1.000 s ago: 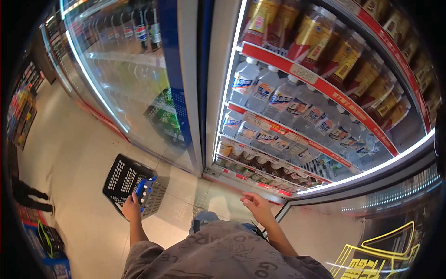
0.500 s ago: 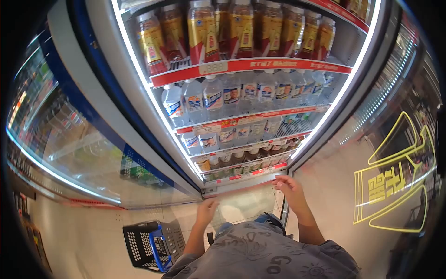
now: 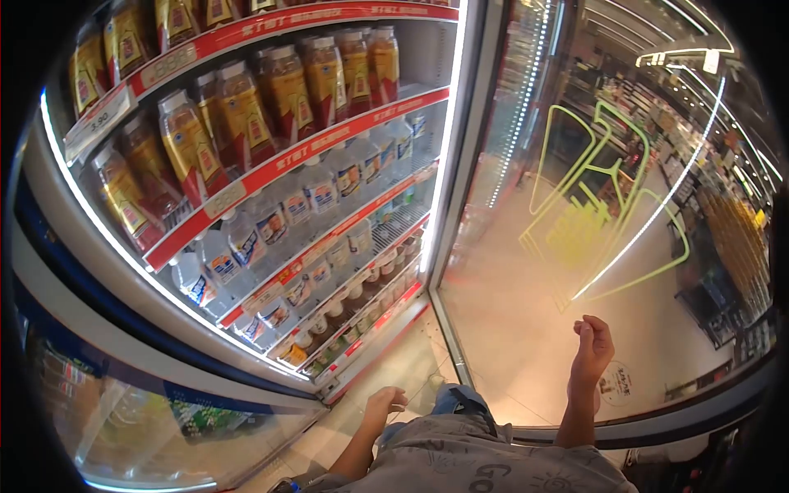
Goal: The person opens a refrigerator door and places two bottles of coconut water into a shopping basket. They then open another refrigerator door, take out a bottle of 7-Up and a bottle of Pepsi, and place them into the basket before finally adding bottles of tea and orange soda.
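My left hand (image 3: 385,404) hangs low in front of my body, its fingers loosely stretched toward the right, with nothing in it. To the right, my right hand (image 3: 593,341) is raised before the glass door (image 3: 501,329), fingers curled in and nothing showing between them. The door stands swung out to the right and carries a yellow-green line design (image 3: 608,189). Beside it the lit drinks cooler is open. Its upper shelves hold amber bottles (image 3: 191,144) with gold and red labels; below stand clear bottles (image 3: 296,201) with blue-and-white labels.
Smaller bottles and cups (image 3: 353,292) line the lowest shelves. Red price strips (image 3: 304,152) run along the shelf edges. At lower left is another glass cooler door (image 3: 140,427). Beyond the open door are store shelves (image 3: 735,205) and a pale floor (image 3: 493,353).
My view has swung to the right, so the cooler now sits further left and the open door fills the right side. My right hand has moved right and curled its fingers.
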Tool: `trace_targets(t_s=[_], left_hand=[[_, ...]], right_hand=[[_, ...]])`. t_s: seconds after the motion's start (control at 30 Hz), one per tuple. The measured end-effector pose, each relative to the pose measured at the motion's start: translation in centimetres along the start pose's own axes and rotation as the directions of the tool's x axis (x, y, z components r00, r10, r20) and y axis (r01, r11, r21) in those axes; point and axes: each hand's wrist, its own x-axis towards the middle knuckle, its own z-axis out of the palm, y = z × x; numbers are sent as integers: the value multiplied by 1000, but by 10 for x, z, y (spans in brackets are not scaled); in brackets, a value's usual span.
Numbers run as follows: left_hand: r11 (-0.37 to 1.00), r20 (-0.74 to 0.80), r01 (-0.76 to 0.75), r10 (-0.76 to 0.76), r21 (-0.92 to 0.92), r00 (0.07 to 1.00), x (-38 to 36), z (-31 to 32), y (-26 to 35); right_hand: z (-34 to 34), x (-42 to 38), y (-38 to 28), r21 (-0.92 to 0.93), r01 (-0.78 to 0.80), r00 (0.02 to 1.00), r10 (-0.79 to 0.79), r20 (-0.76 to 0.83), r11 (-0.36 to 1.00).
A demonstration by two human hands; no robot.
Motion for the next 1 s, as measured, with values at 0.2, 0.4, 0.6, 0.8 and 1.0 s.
trace_targets(t_s=[0.2,0.4,0.6,0.8,1.0], left_hand=[[987,-18,-129,128,-99,992,-1,5,25],[866,-187,-249,183,-434,965,-48,-12,14],[806,-282,-181,18,-564,959,-115,-31,-64],[732,-280,-211,29,-647,960,-172,17,-89],[821,-150,-163,96,-548,984,-182,85,-105]], right_hand=[[-19,19,-22,-449,674,739,-553,386,587],[-8,16,-1,-421,689,724,-585,365,590],[-7,5,-17,-402,570,821,-498,278,716],[-36,-49,-43,-46,552,732,-458,504,832],[-117,-78,-43,-57,490,536,-249,807,870]])
